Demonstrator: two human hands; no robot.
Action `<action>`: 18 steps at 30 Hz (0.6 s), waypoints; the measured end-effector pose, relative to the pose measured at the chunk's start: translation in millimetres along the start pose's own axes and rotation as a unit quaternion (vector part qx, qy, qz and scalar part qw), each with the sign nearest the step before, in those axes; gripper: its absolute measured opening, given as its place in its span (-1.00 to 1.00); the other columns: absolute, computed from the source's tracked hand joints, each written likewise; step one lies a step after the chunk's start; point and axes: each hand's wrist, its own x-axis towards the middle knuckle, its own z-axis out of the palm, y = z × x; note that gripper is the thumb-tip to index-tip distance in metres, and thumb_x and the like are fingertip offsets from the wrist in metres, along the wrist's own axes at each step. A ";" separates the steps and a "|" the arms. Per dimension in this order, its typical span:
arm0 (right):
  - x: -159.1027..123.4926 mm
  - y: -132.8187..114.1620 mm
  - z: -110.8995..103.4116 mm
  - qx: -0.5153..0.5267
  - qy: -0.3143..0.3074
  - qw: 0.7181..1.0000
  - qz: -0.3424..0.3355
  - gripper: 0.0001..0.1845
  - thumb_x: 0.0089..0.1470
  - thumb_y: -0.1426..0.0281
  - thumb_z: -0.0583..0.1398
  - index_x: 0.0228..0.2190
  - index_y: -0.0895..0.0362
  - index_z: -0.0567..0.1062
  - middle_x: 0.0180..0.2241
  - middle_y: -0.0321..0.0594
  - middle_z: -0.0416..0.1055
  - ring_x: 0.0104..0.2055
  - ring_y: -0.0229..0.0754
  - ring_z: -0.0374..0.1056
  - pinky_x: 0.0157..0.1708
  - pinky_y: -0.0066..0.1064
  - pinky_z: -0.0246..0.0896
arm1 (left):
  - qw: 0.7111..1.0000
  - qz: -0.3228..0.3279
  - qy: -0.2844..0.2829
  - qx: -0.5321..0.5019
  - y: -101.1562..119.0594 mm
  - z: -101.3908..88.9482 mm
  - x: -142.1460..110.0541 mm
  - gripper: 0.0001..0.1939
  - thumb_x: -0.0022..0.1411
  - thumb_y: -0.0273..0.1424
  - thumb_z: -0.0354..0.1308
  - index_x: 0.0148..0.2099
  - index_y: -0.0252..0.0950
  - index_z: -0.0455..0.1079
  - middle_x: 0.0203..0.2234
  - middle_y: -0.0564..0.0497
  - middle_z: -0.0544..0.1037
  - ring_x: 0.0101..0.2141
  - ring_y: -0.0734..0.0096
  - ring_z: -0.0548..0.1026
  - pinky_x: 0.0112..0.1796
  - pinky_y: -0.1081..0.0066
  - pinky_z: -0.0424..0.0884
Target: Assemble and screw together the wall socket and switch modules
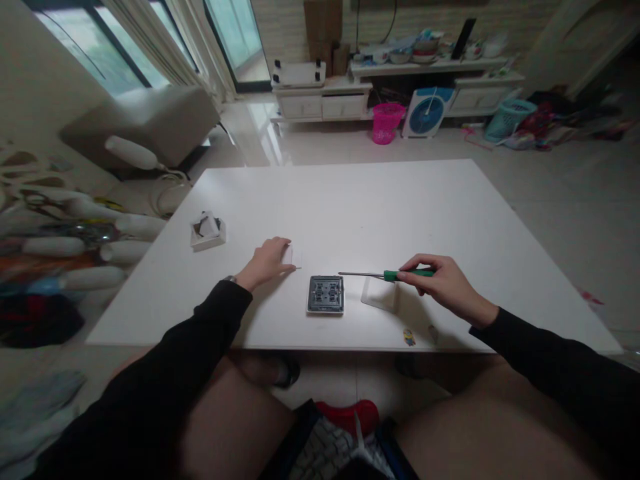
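Observation:
My right hand (440, 280) is closed around the green handle of a screwdriver (367, 274), whose thin metal shaft points left above the table. Below and left of its tip lies a square wall switch (326, 295), its dark inner mechanism facing up inside a pale rim. My left hand (267, 261) has thumb and fingers at the edges of a small flat white plate (295, 258), left of and beyond the switch. A pale, clear-looking square cover (380, 294) lies under the screwdriver, to the right of the switch.
The white table (400, 200) spans the middle. At its left stands a small white open box (208, 233) with loose parts. A colourful sticker (409, 337) is near the front edge. Beyond are a pink basket (386, 123) and a blue-and-white fan (428, 113).

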 end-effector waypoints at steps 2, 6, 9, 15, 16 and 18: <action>-0.8 0.9 -0.6 0.000 0.005 1.000 -0.005 -0.48 -0.10 -0.06 0.44 -0.40 0.17 0.64 -0.63 -0.28 0.39 -0.63 -0.26 0.24 -0.62 -0.37 0.08 | 1.000 -0.003 -0.017 0.024 -1.6 3.4 -0.2 -0.37 0.06 -0.18 0.44 0.14 -0.23 0.37 0.06 -0.19 0.50 0.04 -0.10 0.43 0.00 0.01 0.39; -1.3 5.4 -2.6 0.000 0.010 1.000 -0.007 -0.49 -0.08 -0.05 0.44 -0.39 0.16 0.64 -0.65 -0.29 0.38 -0.64 -0.26 0.23 -0.64 -0.38 0.05 | 0.999 -0.023 -0.019 0.035 -13.1 5.3 1.6 -0.39 0.00 -0.14 0.46 0.06 -0.25 0.42 0.01 -0.22 0.51 0.03 -0.15 0.41 -0.03 0.00 0.39; -0.8 7.0 -2.8 0.006 0.013 1.000 -0.006 -0.51 -0.07 -0.03 0.44 -0.38 0.16 0.64 -0.66 -0.30 0.37 -0.64 -0.26 0.22 -0.65 -0.39 0.02 | 0.999 -0.026 -0.020 0.031 -18.6 8.0 4.4 -0.39 -0.01 -0.12 0.45 0.05 -0.26 0.44 0.00 -0.22 0.48 0.01 -0.12 0.42 -0.02 0.01 0.40; -0.4 1.7 -1.3 -0.002 0.012 1.000 -0.011 -0.47 -0.09 -0.09 0.43 -0.40 0.15 0.64 -0.67 -0.29 0.37 -0.64 -0.24 0.24 -0.66 -0.38 0.02 | 1.000 -0.009 -0.028 0.003 -14.9 13.3 3.3 -0.27 -0.01 -0.09 0.43 0.16 -0.28 0.39 0.02 -0.22 0.42 0.01 -0.09 0.40 0.03 0.01 0.41; -0.5 0.8 -1.6 -0.003 0.013 1.000 -0.010 -0.46 -0.10 -0.10 0.43 -0.40 0.15 0.64 -0.66 -0.28 0.37 -0.64 -0.24 0.24 -0.66 -0.38 0.02 | 1.000 -0.004 -0.029 -0.002 -13.4 13.4 2.2 -0.27 0.01 -0.09 0.42 0.18 -0.26 0.38 0.03 -0.22 0.41 0.03 -0.08 0.40 0.04 0.00 0.41; -0.5 0.1 -2.9 -0.006 0.018 1.000 -0.007 -0.45 -0.12 -0.11 0.44 -0.40 0.15 0.64 -0.66 -0.27 0.38 -0.64 -0.24 0.25 -0.66 -0.38 0.02 | 0.999 0.004 -0.032 -0.010 -9.7 12.7 0.3 -0.29 0.06 -0.12 0.38 0.22 -0.24 0.35 0.04 -0.21 0.40 0.05 -0.07 0.39 0.07 0.00 0.40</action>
